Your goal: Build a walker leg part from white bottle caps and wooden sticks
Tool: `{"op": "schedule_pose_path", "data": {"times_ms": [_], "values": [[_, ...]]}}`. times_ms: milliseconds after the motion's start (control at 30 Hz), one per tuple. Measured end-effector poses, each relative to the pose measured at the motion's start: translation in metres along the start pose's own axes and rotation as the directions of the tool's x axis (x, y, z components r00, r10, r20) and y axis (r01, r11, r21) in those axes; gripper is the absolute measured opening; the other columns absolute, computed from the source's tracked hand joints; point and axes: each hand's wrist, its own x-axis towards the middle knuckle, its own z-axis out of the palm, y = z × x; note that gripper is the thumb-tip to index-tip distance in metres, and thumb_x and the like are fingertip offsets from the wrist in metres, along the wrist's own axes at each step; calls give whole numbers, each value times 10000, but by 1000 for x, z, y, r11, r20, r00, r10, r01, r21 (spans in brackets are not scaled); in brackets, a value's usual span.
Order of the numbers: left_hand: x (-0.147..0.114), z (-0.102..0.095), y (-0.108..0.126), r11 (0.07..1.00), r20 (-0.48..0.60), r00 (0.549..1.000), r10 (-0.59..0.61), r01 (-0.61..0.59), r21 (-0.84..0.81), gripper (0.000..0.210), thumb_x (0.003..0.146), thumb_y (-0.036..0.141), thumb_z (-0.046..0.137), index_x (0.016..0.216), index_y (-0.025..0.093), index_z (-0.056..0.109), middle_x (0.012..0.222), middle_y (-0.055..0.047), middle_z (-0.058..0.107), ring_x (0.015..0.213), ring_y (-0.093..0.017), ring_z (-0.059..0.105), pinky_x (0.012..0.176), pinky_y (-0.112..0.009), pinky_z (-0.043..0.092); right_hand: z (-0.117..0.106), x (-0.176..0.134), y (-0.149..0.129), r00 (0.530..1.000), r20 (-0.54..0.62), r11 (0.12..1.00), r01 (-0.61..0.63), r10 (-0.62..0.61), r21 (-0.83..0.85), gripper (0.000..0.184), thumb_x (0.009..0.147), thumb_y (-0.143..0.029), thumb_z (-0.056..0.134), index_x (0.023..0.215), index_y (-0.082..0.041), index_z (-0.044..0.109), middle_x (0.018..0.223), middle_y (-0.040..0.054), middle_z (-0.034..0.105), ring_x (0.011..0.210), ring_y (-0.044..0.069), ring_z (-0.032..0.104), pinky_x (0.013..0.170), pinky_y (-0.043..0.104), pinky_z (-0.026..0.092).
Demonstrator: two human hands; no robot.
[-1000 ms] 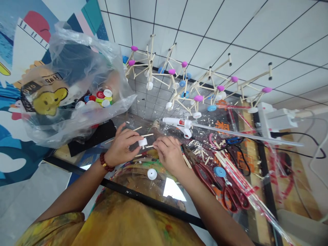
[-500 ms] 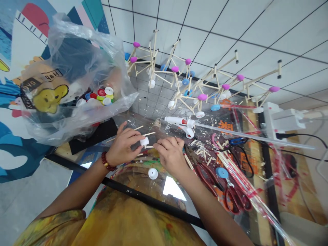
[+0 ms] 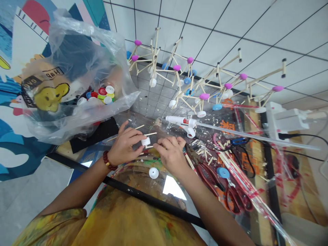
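Between the thumb and fingers of my left hand [image 3: 128, 143] is a small white plastic cap [image 3: 146, 141]. Thin wooden sticks [image 3: 151, 133] reach out beside the cap, one of them running toward my right hand [image 3: 171, 150]. My right hand is closed in a pinch near that stick's end; its fingertips hide whether they grip it. Closer to my body, a white round cap [image 3: 153, 173] lies on the glass tabletop. A white glue gun [image 3: 181, 121] with a long clear glue stick rests just beyond my right hand.
Behind stand several stick models [image 3: 179, 82] with purple, blue and white round parts. A clear plastic bag [image 3: 84, 68] of coloured caps is at left. On the right lie red-handled pliers [image 3: 206, 174], scissors [image 3: 234, 198], wrapped sticks [image 3: 238, 174] and a white power adapter [image 3: 284, 119].
The view has shifted very slightly. Both hands keep almost the same pose around the white cap and sticks.
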Motion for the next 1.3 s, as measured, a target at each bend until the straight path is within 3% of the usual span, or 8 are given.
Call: {"op": "schedule_pose_path", "data": {"times_ms": [900, 1067, 1300], "values": [[1, 1, 5, 1000, 6, 1000, 13, -13, 16, 158, 804, 230, 636, 950, 254, 691, 940, -1, 713, 891, -173, 643, 1183, -529, 233, 7, -2, -1, 998, 63, 1000, 9, -7, -22, 270, 906, -58, 529, 1011, -254, 681, 1013, 34, 693, 948, 205, 486, 832, 400, 215], [1, -1, 3, 999, -42, 999, -5, 7, 31, 143, 818, 221, 631, 948, 250, 683, 937, -1, 709, 904, -174, 653, 1195, -543, 201, 2, -1, 1, 999, 29, 1000, -27, 27, 14, 310, 855, -7, 520, 991, -233, 682, 990, 35, 701, 931, 203, 501, 830, 397, 223], [0, 2, 1, 1000, -27, 1000, -3, 4, 22, 171, 811, 233, 640, 974, 259, 685, 948, -5, 705, 932, -181, 649, 1190, -526, 219, 4, 0, 0, 1000, 2, 1000, -16, 16, 27, 304, 856, -14, 529, 984, -236, 691, 964, 33, 695, 926, 199, 497, 833, 393, 224]]}}
